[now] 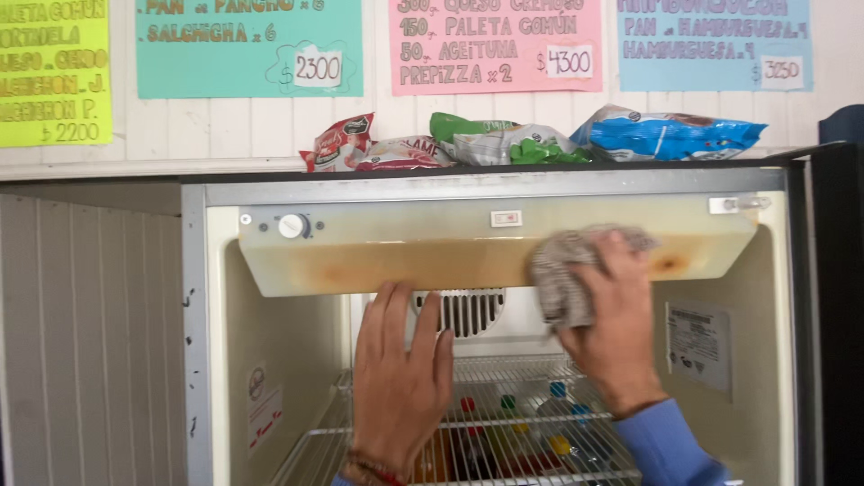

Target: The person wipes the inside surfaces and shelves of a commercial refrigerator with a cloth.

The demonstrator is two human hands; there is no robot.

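Atop fridge (207, 270): red, green, blue packages (666, 135); coloured rectangular signs (249, 47) above. Right hand (616, 324) clenches cloth (567, 279) against stained panel (405, 256); left hand (396, 378) flat, holding nothing, beside vent (468, 310).

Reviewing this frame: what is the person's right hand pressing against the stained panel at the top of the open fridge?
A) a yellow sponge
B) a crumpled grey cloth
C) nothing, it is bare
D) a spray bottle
B: the right hand clutches a crumpled grey cloth against the stained panel, while the left hand rests flat just below it, by the vent grille.
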